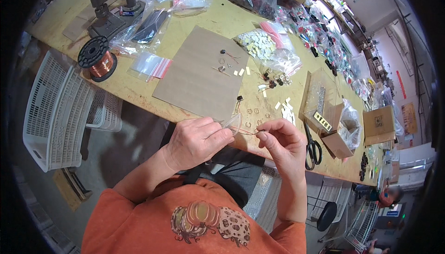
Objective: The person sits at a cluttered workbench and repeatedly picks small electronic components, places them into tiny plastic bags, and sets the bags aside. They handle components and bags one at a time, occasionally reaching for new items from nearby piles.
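My left hand is closed on a small clear plastic bag at the table's front edge. My right hand pinches the end of thin reddish wires, which run across to the bag. A tiny dark part shows at the right fingertips, too small to name. Just beyond the bag lies a small black part with wires. Beside the hands are several copper wire rings and a pile of white tags. A brown cardboard sheet carries another small black wired part.
Black scissors lie right of my right hand, near a clear plastic box and cardboard boxes. A copper wire spool and a hand press stand left. White crates flank the table; a person is far right.
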Motion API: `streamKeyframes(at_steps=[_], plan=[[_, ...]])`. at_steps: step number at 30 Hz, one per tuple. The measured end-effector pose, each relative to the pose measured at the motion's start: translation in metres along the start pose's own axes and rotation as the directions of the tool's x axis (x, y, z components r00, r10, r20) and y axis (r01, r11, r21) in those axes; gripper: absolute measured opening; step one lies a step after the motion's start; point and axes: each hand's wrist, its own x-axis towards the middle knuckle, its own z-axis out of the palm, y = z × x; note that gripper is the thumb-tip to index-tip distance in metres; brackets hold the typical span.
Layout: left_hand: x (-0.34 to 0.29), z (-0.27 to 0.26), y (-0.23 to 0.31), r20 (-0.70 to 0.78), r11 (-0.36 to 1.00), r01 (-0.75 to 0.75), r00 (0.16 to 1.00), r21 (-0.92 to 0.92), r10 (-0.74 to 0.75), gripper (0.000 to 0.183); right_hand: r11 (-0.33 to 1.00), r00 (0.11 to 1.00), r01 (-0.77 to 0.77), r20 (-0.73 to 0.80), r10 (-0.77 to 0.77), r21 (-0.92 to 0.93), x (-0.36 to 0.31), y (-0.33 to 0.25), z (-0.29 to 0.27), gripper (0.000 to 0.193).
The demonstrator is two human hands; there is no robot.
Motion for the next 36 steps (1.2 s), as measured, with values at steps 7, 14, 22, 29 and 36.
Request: streamKeyframes(at_steps=[7, 14, 22, 29, 36], plan=[[-0.002, 0.001, 0.003, 0.002, 0.996, -0.085, 0.996, -0.03, 0.085, 0.02, 0.839, 0.943, 0.326, 0.091, -0.319, -0.435, 0.018, 0.007, 0.02, 0.016], [-0.005, 0.001, 0.0, 0.002, 0.998, -0.062, 0.998, -0.003, 0.062, 0.013, 0.584, 0.856, 0.512, 0.32, -0.406, -0.63, 0.014, 0.014, 0.021, 0.018], [-0.003, -0.002, -0.002, -0.004, 0.997, -0.073, 0.997, -0.034, 0.073, 0.01, 0.381, 0.783, 0.614, 0.475, -0.401, -0.691, 0.013, 0.014, 0.017, 0.034], [-0.01, -0.007, -0.011, 0.077, 0.991, -0.048, 0.995, -0.129, 0.059, 0.018, 0.561, 0.782, 0.623, 0.453, -0.429, -0.544, 0.026, 0.012, 0.017, 0.027], [-0.015, -0.013, -0.026, 0.013, 0.998, 0.004, 1.0, -0.066, -0.003, 0.018, 0.689, 0.954, 0.213, -0.005, -0.3, -0.693, 0.092, 0.051, -0.007, 0.017]])
